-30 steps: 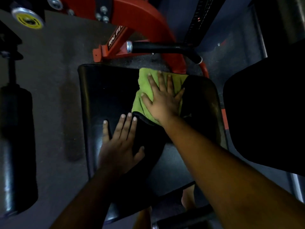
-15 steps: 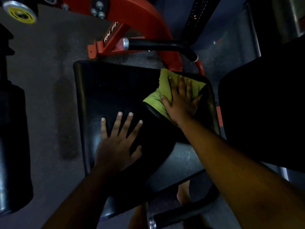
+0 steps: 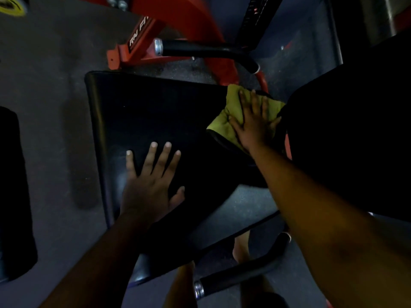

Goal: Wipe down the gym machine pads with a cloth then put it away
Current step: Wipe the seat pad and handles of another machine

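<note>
A black seat pad [image 3: 155, 112] of the gym machine fills the middle of the view. A yellow-green cloth [image 3: 231, 114] lies on its far right corner. My right hand [image 3: 255, 123] presses flat on the cloth with fingers spread and straight. My left hand [image 3: 151, 183] rests flat on the near left part of the pad, fingers spread, holding nothing.
The red machine frame [image 3: 189, 21] and a black handle [image 3: 204, 50] stand beyond the pad. Another black pad [image 3: 355, 121] is on the right, a black roller pad [image 3: 13, 196] on the left. A second black handle [image 3: 240, 276] and my feet are near the bottom.
My right hand has slid the cloth from the pad's far middle to its far right corner. My left hand stayed on the pad, fingers spreading slightly.
</note>
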### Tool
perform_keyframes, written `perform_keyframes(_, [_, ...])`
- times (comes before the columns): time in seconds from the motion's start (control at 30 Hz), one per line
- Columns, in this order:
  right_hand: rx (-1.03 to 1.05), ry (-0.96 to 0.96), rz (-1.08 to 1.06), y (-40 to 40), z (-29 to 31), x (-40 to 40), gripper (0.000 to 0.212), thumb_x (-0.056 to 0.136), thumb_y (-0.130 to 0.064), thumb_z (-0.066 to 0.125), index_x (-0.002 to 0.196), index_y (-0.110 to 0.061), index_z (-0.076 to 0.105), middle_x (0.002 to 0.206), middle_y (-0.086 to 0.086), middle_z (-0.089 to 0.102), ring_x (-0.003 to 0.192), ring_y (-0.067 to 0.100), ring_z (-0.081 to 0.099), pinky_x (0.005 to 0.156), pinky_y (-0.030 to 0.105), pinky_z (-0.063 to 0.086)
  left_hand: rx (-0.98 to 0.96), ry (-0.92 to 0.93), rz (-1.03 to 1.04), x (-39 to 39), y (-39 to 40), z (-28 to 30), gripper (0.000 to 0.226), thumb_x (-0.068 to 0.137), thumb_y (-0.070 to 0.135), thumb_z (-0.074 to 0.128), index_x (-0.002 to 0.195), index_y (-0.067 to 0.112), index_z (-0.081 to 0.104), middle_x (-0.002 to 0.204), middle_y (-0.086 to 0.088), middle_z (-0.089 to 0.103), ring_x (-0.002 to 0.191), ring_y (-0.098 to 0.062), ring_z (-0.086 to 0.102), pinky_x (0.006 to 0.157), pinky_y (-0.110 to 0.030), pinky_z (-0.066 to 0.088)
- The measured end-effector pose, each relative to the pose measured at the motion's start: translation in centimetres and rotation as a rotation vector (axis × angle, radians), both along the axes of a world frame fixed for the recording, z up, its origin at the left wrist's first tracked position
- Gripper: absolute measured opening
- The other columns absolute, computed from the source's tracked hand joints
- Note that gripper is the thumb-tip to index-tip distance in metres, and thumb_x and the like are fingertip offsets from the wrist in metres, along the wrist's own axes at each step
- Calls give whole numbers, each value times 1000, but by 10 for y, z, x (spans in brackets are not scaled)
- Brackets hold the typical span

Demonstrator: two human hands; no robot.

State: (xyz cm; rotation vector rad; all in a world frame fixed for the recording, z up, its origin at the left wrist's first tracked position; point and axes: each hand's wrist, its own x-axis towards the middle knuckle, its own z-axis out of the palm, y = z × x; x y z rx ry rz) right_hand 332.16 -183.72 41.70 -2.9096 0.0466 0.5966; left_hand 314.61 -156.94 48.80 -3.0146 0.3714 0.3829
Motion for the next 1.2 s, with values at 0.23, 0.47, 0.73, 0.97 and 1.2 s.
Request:
perform_keyframes(0.23, [-36,112,-34,-32,14,-120,82,86,-75,6,160,-42,-6,172,-4,-11,158,27,-9,115,76,10,17,51,24,-1,-2,8,85,94,67,32,163,20,16,172,-7,5,158,-31,3,118,-74,2])
perform_keyframes(0.47, [22,-5,-339,-8,5,-14,74,100,-68,29,163,-36,7,172,-1,-3,157,33,3,117,68,17,-31,10,18,-1,0,1,86,92,67,39,161,18,26,170,-9,16,158,-32,12,117,-74,4])
perform_keyframes(0.73, [32,-23,204,34,13,-32,82,90,-76,15,162,-40,1,172,-6,-4,158,28,-3,110,79,4,-14,13,10,-1,-1,4,85,92,67,41,160,18,29,169,-9,18,157,-33,15,116,-75,7])
perform_keyframes(0.97, [-4,26,-245,18,3,13,73,99,-65,30,163,-38,8,172,-3,-6,158,31,-3,110,80,14,3,24,14,2,0,2,86,92,70,36,162,20,24,170,-8,17,157,-32,15,116,-74,9])
perform_keyframes(1.2, [-62,49,21,-19,22,-177,75,96,-73,13,161,-42,-8,172,-3,-8,158,30,-6,113,78,13,-1,69,14,1,-2,8,86,93,66,37,162,18,21,171,-9,9,158,-34,8,117,-74,3])
